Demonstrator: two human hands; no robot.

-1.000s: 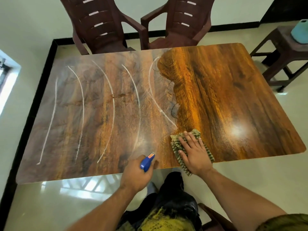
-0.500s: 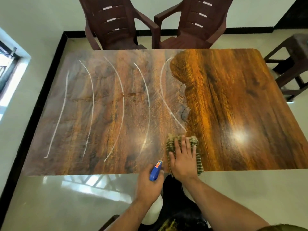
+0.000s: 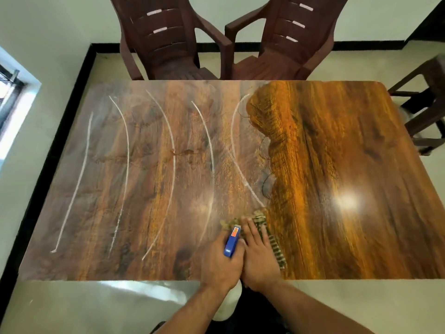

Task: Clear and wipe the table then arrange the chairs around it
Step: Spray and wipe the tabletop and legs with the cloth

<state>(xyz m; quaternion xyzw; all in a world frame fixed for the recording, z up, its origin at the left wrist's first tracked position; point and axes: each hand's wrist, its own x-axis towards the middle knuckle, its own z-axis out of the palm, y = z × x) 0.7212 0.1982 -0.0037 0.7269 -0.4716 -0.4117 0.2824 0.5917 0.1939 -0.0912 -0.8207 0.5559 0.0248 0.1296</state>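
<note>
A glossy wood-grain table (image 3: 337, 153) fills the view. Its left half is dull, with several curved white streaks (image 3: 172, 165); its right half shines clean. My right hand (image 3: 258, 256) lies flat, fingers straight, on a striped green cloth (image 3: 274, 244) near the table's front edge. Right beside it, my left hand (image 3: 220, 263) grips a spray bottle with a blue nozzle (image 3: 232, 241); the bottle's white body (image 3: 232, 300) hangs below the table edge.
Two dark brown plastic armchairs (image 3: 166, 42) (image 3: 286, 44) stand side by side at the table's far edge. A brown stool (image 3: 426, 102) is off the right end. A window (image 3: 9, 100) is in the left wall. Pale floor surrounds the table.
My right hand has slid the cloth leftward along the front edge, up against my left hand. The camera has moved closer over the table.
</note>
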